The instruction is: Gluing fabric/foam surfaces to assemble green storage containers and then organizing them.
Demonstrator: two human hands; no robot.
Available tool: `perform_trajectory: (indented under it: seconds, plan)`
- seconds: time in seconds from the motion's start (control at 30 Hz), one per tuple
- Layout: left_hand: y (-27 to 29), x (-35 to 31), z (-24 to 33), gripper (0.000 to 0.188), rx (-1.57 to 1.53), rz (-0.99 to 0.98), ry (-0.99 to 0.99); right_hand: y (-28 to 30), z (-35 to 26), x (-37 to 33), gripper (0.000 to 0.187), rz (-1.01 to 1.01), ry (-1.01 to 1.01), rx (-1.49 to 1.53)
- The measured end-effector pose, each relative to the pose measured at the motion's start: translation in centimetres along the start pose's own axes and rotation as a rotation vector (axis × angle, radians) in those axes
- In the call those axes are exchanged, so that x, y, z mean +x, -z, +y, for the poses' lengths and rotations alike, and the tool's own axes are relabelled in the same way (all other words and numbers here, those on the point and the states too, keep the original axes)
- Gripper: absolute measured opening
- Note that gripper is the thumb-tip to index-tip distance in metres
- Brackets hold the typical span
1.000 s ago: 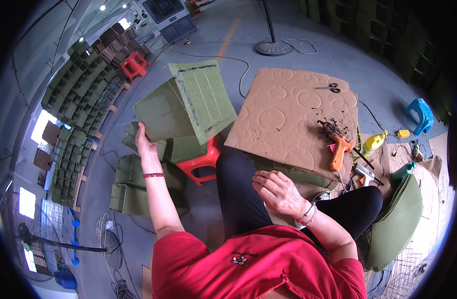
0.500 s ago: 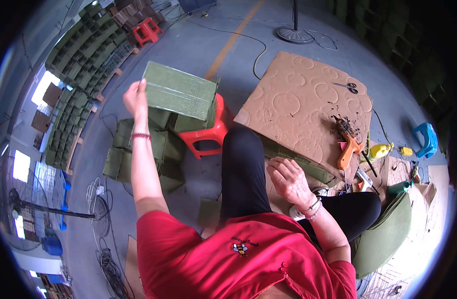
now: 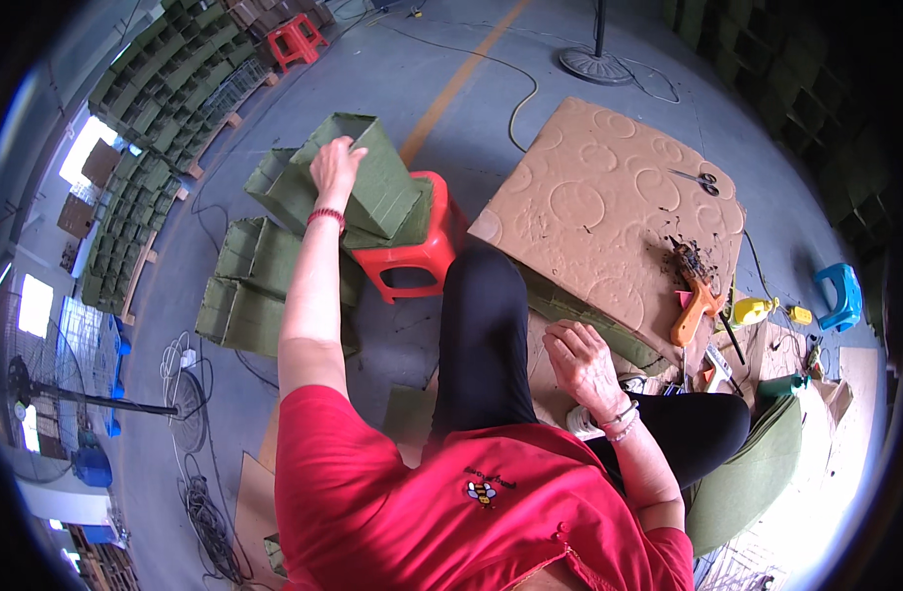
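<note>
A green open-topped box (image 3: 384, 192) stands upright on a red plastic stool (image 3: 412, 274), ahead and to the left. My left hand (image 3: 335, 173) is at the rim of that box, its fingers bent over the edge and the thumb out to the right; part of the grip is hidden. Left of it, and partly behind my wrist, is another green box (image 3: 270, 169). Lower down stand more green boxes (image 3: 242, 313) with open compartments. My right hand (image 3: 581, 366) hovers over my lap between my knees, fingers loosely curled together, with nothing visible in them.
A cardboard-topped work surface (image 3: 569, 202) on my right bears scissors (image 3: 705, 182) and an orange-handled tool (image 3: 696, 313) with dark residue. Beyond are a yellow bottle (image 3: 753, 310) and a blue stool (image 3: 838, 295). A fan (image 3: 187, 409) and coiled cables (image 3: 211, 522) are at left.
The green box has tipped from lying tilted in my left hand to standing with its opening up on the red stool. My left hand has moved right; my right hand has barely moved.
</note>
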State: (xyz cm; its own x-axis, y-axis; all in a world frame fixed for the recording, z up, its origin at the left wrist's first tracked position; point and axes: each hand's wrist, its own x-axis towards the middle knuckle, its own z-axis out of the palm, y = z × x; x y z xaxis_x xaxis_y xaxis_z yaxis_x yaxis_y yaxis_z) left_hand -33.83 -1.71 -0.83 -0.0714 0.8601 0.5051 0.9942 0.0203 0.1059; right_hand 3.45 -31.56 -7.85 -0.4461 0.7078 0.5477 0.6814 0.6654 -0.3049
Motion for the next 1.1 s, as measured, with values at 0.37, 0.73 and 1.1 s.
perform_trajectory:
  seconds: [0.37, 0.73, 1.1]
  plan:
    - [4.2, 4.0, -7.9, 0.047, -0.042, -0.084, 0.214, -0.9, 0.3, -0.9, 0.017, -0.053, -0.058, 0.006]
    - [22.7, 1.7, -17.0, 0.047, 0.372, 0.145, 0.246, -2.9, -0.2, 0.5, 0.017, -0.081, -0.022, 0.07]
    - [21.1, 1.0, -21.9, 0.05, 0.471, -0.088, 0.203, -3.4, 0.2, -0.6, 0.011, -0.123, -0.042, 0.065]
